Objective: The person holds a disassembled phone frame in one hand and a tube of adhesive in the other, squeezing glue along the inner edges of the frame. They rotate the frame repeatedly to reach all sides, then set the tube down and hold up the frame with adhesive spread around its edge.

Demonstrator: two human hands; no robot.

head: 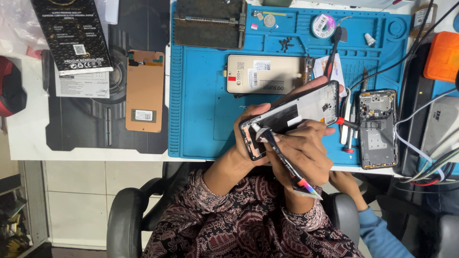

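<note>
My left hand (245,143) grips an opened phone frame (306,107), dark with a silvery inner plate, tilted above the blue work mat (201,119). My right hand (308,150) holds a slim dark tube (282,160) with a white nozzle. The nozzle tip touches the frame's lower left corner. My fingers cover part of the frame's near edge.
On the mat lie a gold phone panel (265,74), a second stripped phone chassis (377,129), small tools (349,131), a solder spool (322,24) and a metal holder (210,24). A brown back panel (145,91) and a black box (71,33) lie left. Another person's hand (345,184) in a blue sleeve rests lower right. Cables (430,157) run along the right.
</note>
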